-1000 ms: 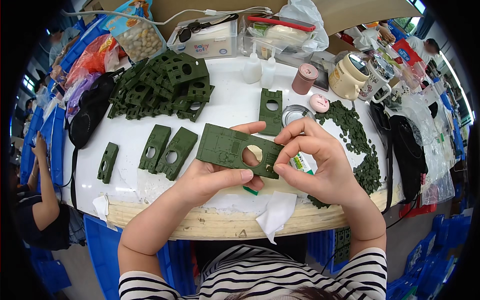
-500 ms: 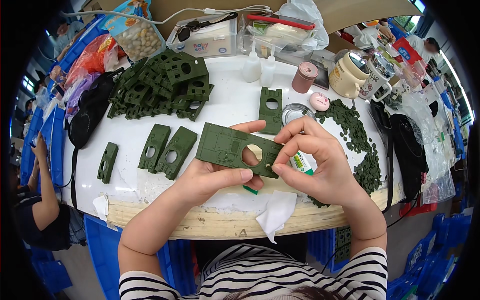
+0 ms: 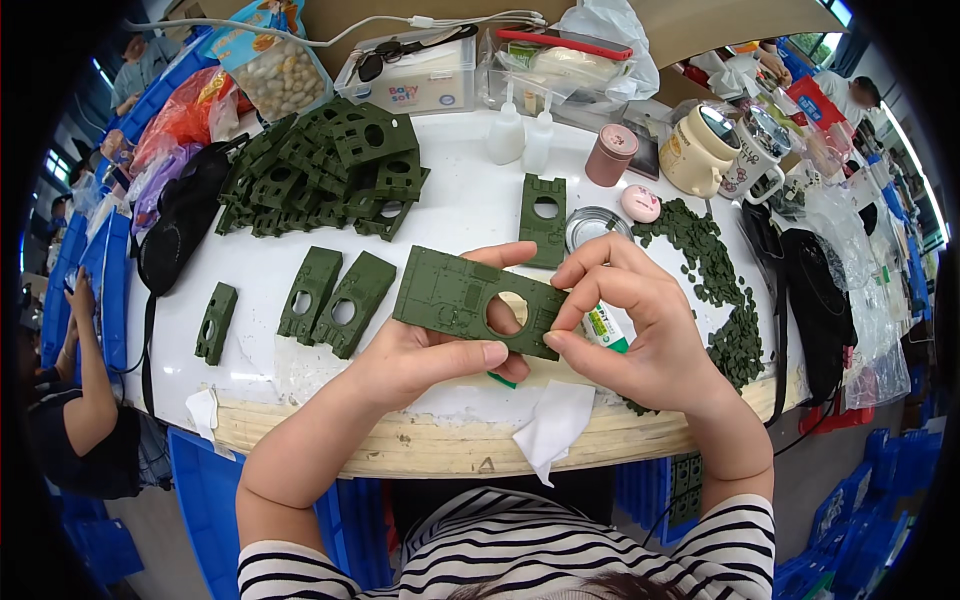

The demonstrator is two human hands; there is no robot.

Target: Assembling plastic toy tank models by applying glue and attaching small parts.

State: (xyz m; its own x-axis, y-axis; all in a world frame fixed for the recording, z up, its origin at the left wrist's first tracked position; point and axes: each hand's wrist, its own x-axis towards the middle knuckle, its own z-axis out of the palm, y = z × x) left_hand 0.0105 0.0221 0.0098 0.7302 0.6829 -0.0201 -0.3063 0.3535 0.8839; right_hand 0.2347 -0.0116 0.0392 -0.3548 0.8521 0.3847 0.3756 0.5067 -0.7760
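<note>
A dark green plastic model tank hull (image 3: 445, 292) with a round hole is held up over the near middle of the table. My left hand (image 3: 415, 362) grips it from below, thumb along the near edge and fingers behind, one showing through the hole. At its right end, my right hand (image 3: 650, 340) is closed, thumb and fingertips against the edge. Whether a tiny part sits between those fingertips is hidden. Two similar green hull pieces (image 3: 347, 313) lie to the left, with a smaller one (image 3: 215, 323) farther left. Another hull piece (image 3: 542, 225) lies just beyond my hands.
A heap of green hull pieces (image 3: 330, 165) stands at the far left. Small green parts (image 3: 700, 250) are strewn at the right, near a round metal tin (image 3: 597, 228), a pink canister (image 3: 610, 155) and mugs (image 3: 697, 150). A white cloth (image 3: 553, 425) hangs over the front edge.
The hull and both hands stay nearly in place. The right fingertips have shifted very slightly at the hull's right end.
</note>
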